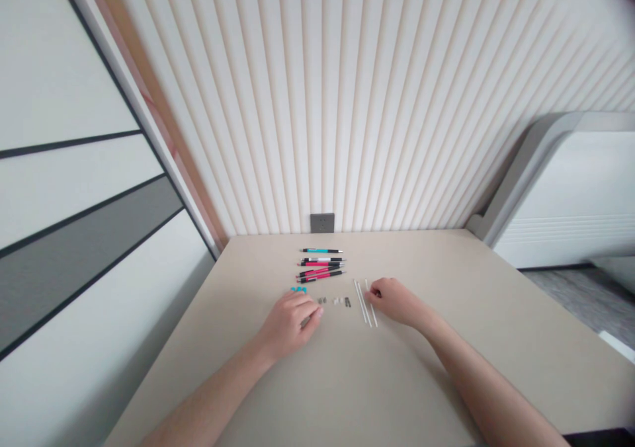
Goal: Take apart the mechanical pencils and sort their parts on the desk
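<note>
At the near left of the pens (321, 264), the left hand (290, 323) is sitting half-curled; whether it is grasping anything, I cannot tell. Teal pieces (298, 289) and small parts (348, 302) are lying just before the pens in clusters, probably sorted for easy picking. At the pens' near right, white rods (364, 304) are pointing lengthwise away from the person, far ends leaning left; the right hand (394, 300) is bending at the outermost, any grip unclear.

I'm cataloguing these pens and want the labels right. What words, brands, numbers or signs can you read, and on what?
No text can be read.
Blue pen, white pen, pink pens: any print is too small and blurred.
Wall socket: no lettering can be made out.
</note>
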Available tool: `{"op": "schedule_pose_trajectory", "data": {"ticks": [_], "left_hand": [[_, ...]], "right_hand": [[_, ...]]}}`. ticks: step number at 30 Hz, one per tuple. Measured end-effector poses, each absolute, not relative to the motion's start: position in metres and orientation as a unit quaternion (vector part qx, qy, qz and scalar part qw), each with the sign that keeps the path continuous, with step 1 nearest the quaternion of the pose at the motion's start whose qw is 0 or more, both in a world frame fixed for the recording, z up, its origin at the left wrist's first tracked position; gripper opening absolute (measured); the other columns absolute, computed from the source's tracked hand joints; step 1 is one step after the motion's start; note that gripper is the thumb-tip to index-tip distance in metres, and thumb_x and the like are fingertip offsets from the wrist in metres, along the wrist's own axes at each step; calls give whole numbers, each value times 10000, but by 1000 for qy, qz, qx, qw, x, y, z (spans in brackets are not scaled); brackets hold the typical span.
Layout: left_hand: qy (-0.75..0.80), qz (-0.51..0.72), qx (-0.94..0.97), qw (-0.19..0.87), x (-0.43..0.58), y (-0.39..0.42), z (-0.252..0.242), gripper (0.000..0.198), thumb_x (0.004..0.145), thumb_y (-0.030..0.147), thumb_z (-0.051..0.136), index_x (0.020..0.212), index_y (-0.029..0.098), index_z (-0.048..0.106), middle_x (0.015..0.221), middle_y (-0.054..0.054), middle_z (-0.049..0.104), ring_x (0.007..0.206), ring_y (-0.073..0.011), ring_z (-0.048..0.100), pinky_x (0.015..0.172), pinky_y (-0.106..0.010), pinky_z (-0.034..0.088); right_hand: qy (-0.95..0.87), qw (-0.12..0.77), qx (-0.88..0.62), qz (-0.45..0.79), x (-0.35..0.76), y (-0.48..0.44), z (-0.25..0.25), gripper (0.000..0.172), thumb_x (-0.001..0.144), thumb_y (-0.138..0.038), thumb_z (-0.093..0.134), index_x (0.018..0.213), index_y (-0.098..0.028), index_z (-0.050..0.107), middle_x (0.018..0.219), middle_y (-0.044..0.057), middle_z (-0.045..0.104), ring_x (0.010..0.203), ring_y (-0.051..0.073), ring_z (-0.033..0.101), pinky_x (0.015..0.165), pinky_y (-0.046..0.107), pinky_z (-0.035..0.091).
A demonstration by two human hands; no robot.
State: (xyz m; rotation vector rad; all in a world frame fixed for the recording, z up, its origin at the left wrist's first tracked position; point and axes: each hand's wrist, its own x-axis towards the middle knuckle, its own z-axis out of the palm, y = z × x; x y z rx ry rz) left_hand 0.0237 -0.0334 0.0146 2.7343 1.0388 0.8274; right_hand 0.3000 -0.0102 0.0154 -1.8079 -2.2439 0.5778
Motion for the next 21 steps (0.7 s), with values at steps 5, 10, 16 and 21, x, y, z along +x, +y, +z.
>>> {"op": "schedule_pose_trajectory", "data": {"ticks": [5,10,16,21], "left_hand": [[347,263,899,51,23,-33,14,276,961,222,436,805,174,658,724,-44,642,720,-162,583,734,-307,436],[344,260,900,56,24,-33,14,238,956,217,456,844,180,664,767,-46,658,737,-164,593,740,-305,443],[340,254,904,60,23,-34,13,186,950,222,501,1043,186,658,866,-57,673,805,-183,600,780,-322,454],[306,247,917,72,23,-34,12,196,961,247,500,1084,200,645,887,-55,649,825,-179,593,767,-300,467]], "right_hand": [[-758,114,-614,191,299,-12,21,423,920,-404,477,609,-168,638,568,53,618,532,147,530,520,255,285],[-756,203,-570,251,290,-15,28,360,945,-324,382,991,-183,710,804,67,700,719,183,615,671,274,421],[-777,263,-457,343,258,-35,17,588,909,-135,314,1494,-117,254,916,74,662,813,164,602,804,289,466],[-818,243,-390,346,235,-54,2,783,885,-92,378,1524,-138,-72,881,68,671,748,166,595,750,283,483]]}}
